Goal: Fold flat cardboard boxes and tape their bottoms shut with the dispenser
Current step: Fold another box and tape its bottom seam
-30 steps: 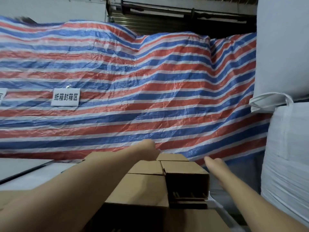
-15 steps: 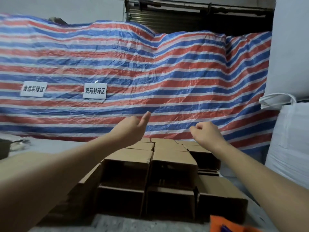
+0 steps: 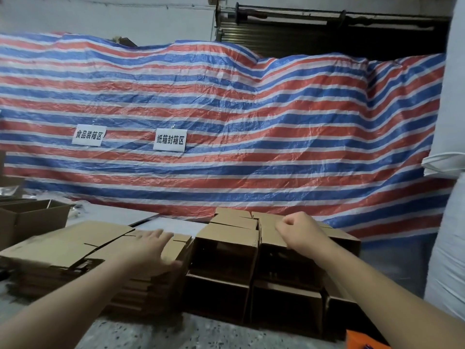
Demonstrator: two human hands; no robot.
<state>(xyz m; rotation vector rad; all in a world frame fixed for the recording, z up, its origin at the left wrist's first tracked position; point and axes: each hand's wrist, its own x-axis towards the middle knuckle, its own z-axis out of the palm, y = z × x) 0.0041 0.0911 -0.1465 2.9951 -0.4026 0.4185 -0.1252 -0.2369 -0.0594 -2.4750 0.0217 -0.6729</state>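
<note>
Flat boxes (image 3: 68,244) lie in a stack at left on the speckled table (image 3: 156,333), top sheet slotted along its near edge. Only the head view to go on.

Our left hand (image 3: 151,250) lies palm down on the right end of that stack — fingers straight and spread, touching the top sheet; nothing gripped.

Our right hand (image 3: 298,229) hangs above the folded boxes (image 3: 226,238), fingers curled into a loose fist. We see nothing held in it. Whether it touches the cardboard below, we cannot tell.

Folded boxes stand just right of the flat stack, piled in two tiers, open sides facing us, interiors dark.

Far left, one open carton (image 3: 27,217) stands apart from the stack.

Bottom right corner — an orange object (image 3: 362,340), only partly in frame; we cannot say what it is.

Behind the table hangs a red, white and blue striped tarp (image 3: 251,122). Two white signs (image 3: 169,142) with dark characters are fixed to it, side by side, left of centre.

White sacks (image 3: 448,222) are stacked at the right edge. Above the tarp, a dark roller shutter (image 3: 327,39).
</note>
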